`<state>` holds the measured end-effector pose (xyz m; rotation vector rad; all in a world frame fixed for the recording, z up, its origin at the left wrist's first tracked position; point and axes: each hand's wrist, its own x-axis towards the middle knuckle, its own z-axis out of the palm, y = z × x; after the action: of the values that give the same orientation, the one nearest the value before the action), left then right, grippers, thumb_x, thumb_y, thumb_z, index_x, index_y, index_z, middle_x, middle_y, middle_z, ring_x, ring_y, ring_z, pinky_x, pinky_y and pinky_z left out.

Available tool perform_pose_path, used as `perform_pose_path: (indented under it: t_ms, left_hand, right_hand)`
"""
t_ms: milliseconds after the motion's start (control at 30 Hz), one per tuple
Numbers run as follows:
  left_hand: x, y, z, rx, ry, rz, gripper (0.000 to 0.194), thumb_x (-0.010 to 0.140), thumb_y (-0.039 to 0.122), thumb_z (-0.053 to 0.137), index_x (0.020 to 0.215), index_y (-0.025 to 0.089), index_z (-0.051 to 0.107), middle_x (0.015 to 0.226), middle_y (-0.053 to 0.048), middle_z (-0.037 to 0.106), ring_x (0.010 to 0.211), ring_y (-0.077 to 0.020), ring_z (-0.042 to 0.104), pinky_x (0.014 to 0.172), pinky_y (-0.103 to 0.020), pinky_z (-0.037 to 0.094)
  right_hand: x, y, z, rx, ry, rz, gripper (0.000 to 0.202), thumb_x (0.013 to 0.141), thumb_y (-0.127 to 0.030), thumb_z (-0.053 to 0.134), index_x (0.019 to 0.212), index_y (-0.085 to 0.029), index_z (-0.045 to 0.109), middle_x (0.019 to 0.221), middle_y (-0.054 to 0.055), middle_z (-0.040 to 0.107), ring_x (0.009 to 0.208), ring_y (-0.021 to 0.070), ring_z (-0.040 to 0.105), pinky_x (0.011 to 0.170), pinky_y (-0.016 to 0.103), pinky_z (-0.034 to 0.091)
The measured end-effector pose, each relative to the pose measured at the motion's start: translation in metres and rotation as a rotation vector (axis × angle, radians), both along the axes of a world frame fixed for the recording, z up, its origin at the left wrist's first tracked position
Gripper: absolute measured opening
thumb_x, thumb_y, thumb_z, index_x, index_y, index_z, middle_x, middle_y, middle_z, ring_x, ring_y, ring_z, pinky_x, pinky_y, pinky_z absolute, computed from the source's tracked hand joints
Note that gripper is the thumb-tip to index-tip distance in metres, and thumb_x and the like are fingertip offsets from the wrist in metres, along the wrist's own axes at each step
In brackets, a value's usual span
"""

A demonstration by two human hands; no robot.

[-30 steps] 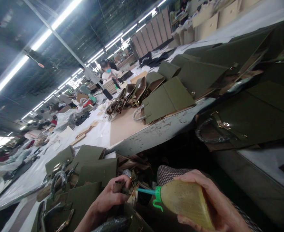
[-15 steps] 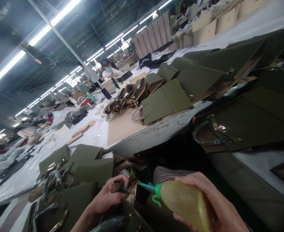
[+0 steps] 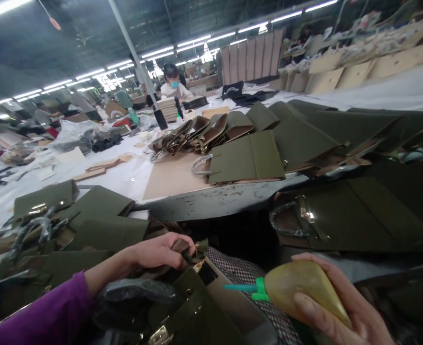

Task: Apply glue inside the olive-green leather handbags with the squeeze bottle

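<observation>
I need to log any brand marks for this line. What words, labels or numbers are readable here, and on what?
None can be read.
Glue bottle in the right hand: no label shows.
Olive bag by the left hand: plain, clasp unmarked.
Far cardboard boxes: too blurred.

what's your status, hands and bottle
Left hand pinching a strap at the bag edge. Right hand gripping the glue bottle, nozzle pointing at the strap, not touching. Nothing between.

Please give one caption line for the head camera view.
Left hand pinches an olive bag strap; right hand holds a squeeze bottle, nozzle toward it.
</observation>
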<state>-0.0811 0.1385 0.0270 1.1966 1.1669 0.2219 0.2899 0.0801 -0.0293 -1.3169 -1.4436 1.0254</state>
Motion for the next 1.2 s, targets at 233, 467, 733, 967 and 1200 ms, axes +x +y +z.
perform_pose_path:
  t_ms: [233,467,733,967,1200]
  left_hand:
    - [0.035,0.014,-0.024,0.002,-0.022,0.009,0.026,0.064,0.022,0.069,0.089,0.019,0.063,0.074,0.006,0.056,0.066,-0.0130,0.045,0.059,-0.023,0.036]
    - [0.041,0.012,-0.029,0.013,0.036,0.027,0.027,0.067,0.023,0.068,0.094,0.018,0.064,0.074,0.007,0.057,0.066,-0.0132,0.048,0.059,-0.024,0.037]
    - [0.048,0.009,-0.024,0.021,0.088,0.040,0.028,0.066,0.025,0.066,0.093,0.018,0.064,0.074,0.006,0.059,0.067,-0.0147,0.051,0.060,-0.025,0.039]
    - [0.045,0.006,-0.031,0.008,0.047,0.076,0.027,0.067,0.026,0.069,0.093,0.018,0.064,0.075,0.005,0.060,0.068,-0.0150,0.052,0.060,-0.025,0.040]
    - [0.044,0.005,-0.035,0.014,0.047,0.074,0.024,0.069,0.024,0.067,0.092,0.019,0.063,0.072,0.007,0.057,0.065,-0.0142,0.048,0.058,-0.025,0.037]
  right_hand:
    - [0.012,0.023,0.013,0.045,-0.214,0.045,0.042,0.091,-0.054,0.078,0.124,-0.032,0.063,0.109,0.002,0.078,0.089,0.0256,0.080,0.078,0.033,0.069]
    - [0.003,0.035,0.007,0.278,-0.319,0.078,0.044,0.092,-0.055,0.077,0.124,-0.030,0.060,0.111,0.005,0.075,0.089,0.0252,0.077,0.079,0.037,0.068]
    - [-0.005,0.042,0.014,0.381,-0.412,0.160,0.043,0.095,-0.052,0.074,0.126,-0.028,0.056,0.112,0.007,0.073,0.084,0.0246,0.076,0.084,0.041,0.068]
    - [0.005,0.035,0.017,0.373,-0.464,0.186,0.041,0.096,-0.056,0.071,0.124,-0.030,0.056,0.111,0.005,0.073,0.089,0.0241,0.076,0.078,0.036,0.068]
    - [0.000,0.033,0.019,0.387,-0.471,0.146,0.041,0.098,-0.058,0.069,0.123,-0.028,0.057,0.105,0.005,0.074,0.079,0.0233,0.076,0.075,0.035,0.068]
